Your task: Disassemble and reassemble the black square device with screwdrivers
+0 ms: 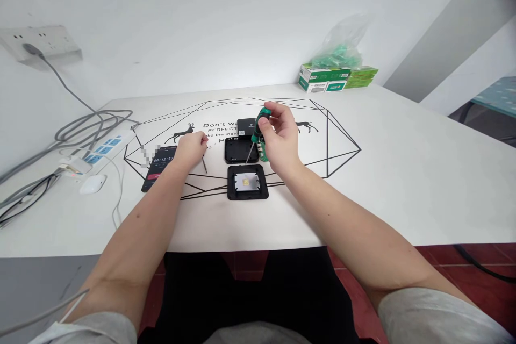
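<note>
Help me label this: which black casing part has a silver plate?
The front part, nearest the camera; the middle part and back part show none.

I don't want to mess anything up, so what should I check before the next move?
1. Green screwdriver in the right hand: ok.
2. Black square part lying flat, metal plate facing up: ok.
3. Screwdriver tip set in a screw: cannot tell, too small.
4. Left hand steadying the square part: not ok, it's away to the left.
5. Left fingers gripping the thin tool: cannot tell.
6. Circuit board fully visible: not ok, partly hidden.
</note>
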Demonstrator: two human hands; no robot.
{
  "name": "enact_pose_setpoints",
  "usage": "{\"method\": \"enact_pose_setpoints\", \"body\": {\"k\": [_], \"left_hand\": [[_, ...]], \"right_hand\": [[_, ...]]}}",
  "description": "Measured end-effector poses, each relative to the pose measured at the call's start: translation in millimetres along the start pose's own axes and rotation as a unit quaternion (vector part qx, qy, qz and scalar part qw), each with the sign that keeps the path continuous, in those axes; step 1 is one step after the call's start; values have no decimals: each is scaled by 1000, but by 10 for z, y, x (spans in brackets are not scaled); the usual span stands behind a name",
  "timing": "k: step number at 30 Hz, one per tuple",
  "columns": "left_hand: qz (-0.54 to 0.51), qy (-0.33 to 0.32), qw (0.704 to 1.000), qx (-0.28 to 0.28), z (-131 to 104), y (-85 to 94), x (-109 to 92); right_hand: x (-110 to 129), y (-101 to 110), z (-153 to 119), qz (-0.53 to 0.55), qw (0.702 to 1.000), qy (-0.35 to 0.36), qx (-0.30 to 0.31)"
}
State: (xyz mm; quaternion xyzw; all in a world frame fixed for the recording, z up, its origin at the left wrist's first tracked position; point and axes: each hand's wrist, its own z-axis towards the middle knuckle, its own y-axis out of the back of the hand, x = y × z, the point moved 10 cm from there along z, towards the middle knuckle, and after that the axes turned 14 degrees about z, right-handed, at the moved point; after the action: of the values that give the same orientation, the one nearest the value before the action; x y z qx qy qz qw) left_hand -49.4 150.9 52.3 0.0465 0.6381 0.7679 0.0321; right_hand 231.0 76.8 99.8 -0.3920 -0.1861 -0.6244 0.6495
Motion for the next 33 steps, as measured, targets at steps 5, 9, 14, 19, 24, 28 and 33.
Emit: {"method": "enact_pose_setpoints", "body": {"k": [5, 9, 14, 19, 24, 28, 33], "left_hand": [[43, -30, 999, -7, 16, -15, -57], [61, -35, 997, -12, 21, -31, -68], [64, -39, 997, 6, -1, -52, -118], [63, -43, 997, 10, -19, -67, -150], [64, -43, 997, 6, -7, -97, -139], [65, -46, 997, 6, -1, -112, -142], [74, -49, 996, 6, -6, -111, -158]], "right_hand": [[11, -18, -1, -4, 1000, 1, 8], [25, -26, -5, -2, 1000, 2, 11], [34, -31, -11, 4, 1000, -6, 7], [73, -38, -13, -4, 1000, 5, 8], [71, -42, -10, 0, 1000, 4, 14], [70, -48, -11, -4, 1000, 8, 20], [51, -56, -17, 6, 1000, -8, 16]]}}
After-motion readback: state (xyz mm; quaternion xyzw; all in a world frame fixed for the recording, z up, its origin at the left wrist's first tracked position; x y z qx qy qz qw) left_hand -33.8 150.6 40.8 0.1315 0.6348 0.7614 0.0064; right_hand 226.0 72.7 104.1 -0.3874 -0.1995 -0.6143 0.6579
